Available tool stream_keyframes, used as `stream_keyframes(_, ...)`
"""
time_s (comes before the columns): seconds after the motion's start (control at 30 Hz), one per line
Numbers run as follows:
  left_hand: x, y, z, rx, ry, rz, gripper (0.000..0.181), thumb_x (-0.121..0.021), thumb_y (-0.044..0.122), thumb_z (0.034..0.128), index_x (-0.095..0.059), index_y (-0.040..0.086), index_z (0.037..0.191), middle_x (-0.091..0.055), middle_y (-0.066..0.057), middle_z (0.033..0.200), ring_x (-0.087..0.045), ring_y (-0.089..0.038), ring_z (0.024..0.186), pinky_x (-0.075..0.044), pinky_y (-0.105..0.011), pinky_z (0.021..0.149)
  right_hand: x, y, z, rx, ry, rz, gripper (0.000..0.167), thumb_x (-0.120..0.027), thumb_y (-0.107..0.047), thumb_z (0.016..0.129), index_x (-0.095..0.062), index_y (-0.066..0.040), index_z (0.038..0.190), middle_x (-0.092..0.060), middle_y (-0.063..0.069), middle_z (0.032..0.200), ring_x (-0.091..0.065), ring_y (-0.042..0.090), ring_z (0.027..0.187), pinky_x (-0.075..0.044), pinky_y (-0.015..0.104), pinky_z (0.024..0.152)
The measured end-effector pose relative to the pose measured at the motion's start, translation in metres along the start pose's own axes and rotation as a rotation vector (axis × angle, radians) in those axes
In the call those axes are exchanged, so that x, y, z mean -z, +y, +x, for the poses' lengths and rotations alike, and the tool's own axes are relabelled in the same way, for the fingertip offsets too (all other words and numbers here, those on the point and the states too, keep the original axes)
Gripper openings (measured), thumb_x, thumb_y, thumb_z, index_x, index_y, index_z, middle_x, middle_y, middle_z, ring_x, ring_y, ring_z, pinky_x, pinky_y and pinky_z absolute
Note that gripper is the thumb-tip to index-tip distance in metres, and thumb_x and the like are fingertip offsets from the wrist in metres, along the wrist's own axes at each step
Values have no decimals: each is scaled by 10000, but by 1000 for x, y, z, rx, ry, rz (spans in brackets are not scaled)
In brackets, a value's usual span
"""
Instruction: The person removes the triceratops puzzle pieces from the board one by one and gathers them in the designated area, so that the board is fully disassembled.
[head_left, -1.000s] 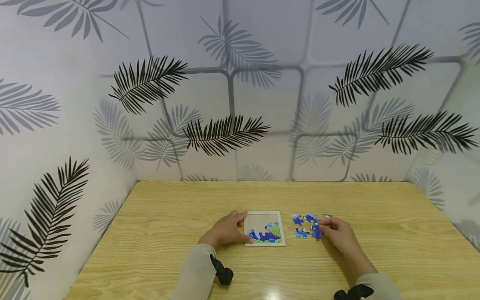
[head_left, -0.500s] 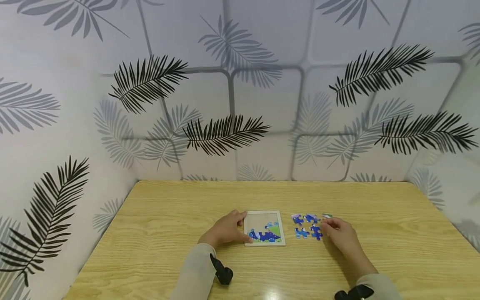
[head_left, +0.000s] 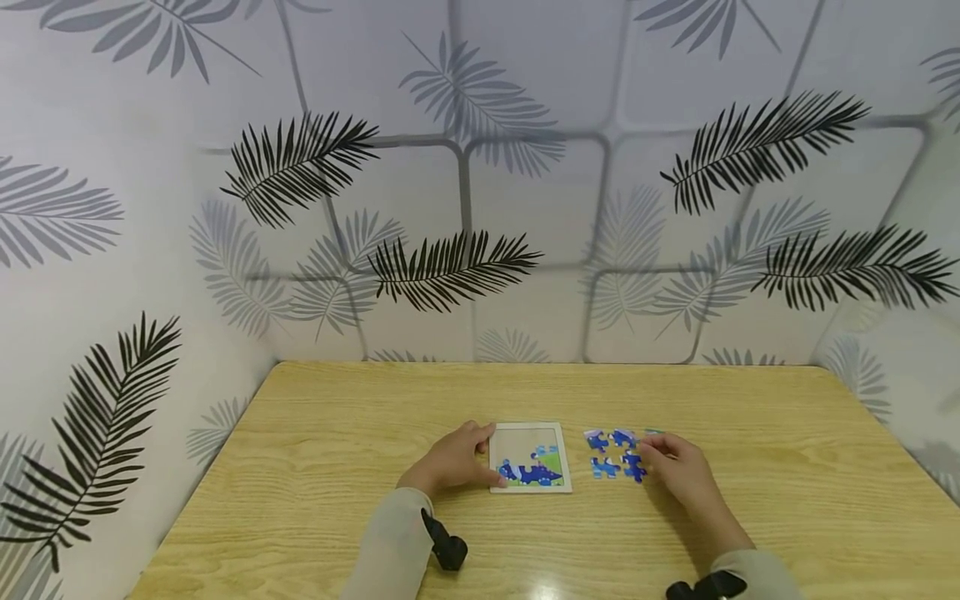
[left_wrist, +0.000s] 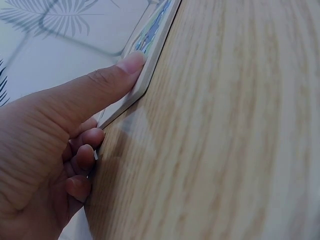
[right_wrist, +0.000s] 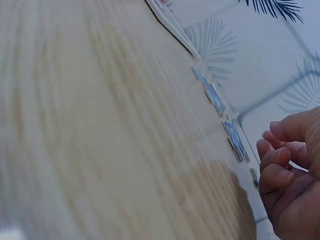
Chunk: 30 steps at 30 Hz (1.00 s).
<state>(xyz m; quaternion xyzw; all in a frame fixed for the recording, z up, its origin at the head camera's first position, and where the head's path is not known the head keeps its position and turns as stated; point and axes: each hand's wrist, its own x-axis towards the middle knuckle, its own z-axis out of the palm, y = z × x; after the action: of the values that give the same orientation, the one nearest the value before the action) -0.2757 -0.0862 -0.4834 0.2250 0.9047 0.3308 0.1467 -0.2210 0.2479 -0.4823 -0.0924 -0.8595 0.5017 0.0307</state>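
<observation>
Left grip (left_wrist: 45, 135) on pale frame (left_wrist: 151, 62), wood-grain tabletop (left_wrist: 215, 130)

One High View, Two Low Ones

Your head view looked forward and down across the table (head_left: 337, 417) to the wall (head_left: 525, 200). Your wrist views were low, close and tilted, past your left hand (left_wrist: 40, 145) and your right hand (right_wrist: 300, 205). All three shared the tray (head_left: 521, 440); head and right wrist shared the loose pieces (right_wrist: 235, 140).
</observation>
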Motion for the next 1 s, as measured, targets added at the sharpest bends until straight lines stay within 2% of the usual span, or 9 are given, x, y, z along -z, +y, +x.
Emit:
stream_keyframes(0.1, 0, 0, 0, -2, -2, 1, 962, -813, 395, 722, -312, 82, 1482, -377, 8, 880, -365, -121, 757, -320, -305, 702, -4, -5, 0, -3, -9, 27, 275, -579, -172, 944, -610, 54, 1097, -565, 60, 878, -470, 117, 643, -420, 242, 530)
stream_keyframes(0.33, 0, 1, 0, -4, 2, 14, 958, -814, 398, 719, -324, 80, 1478, -384, 14, 874, -365, -114, 750, -321, -300, 703, -18, -15, 1, 36, -32, 21, 251, -591, -159, 940, -624, 43, 1085, -593, 102, 927, -462, 117, 604, -416, 245, 502)
stream_keyframes(0.6, 1, 2, 0, 1, 2, 12, 961, -812, 404, 720, -318, 89, 1481, -374, 12, 866, -352, -116, 734, -314, -295, 690, -41, -28, 2, 73, -91, 82, 211, -607, -122, 924, -629, 26, 1073, -543, 60, 870, -420, 103, 559, -374, 217, 470)
stream_keyframes(0.77, 1, 3, -1, 0, 1, 10, 959, -812, 400, 721, -316, 90, 1482, -371, 10, 868, -350, -119, 734, -309, -294, 684, -58, -37, 2, 126, -109, 73, 184, -611, -65, 904, -628, 45, 1051, -541, 66, 878, -457, 119, 640, -391, 212, 511)
stream_keyframes(0.9, 2, 3, -1, 1, -1, 12, 956, -811, 399, 722, -318, 89, 1481, -374, 13, 871, -357, -116, 745, -313, -296, 695, -74, -44, 2, 120, -112, 43, 165, -626, -72, 890, -645, 8, 1032, -557, 61, 902, -490, 157, 779, -416, 217, 591)
stream_keyframes(1.0, 2, 4, -1, 7, 0, 8, 955, -813, 400, 720, -321, 94, 1480, -377, 13, 869, -359, -117, 740, -315, -295, 693, -85, -49, 2, 110, -119, 31, 148, -639, -79, 883, -655, -14, 1015, -559, 52, 892, -497, 175, 813, -420, 238, 618)
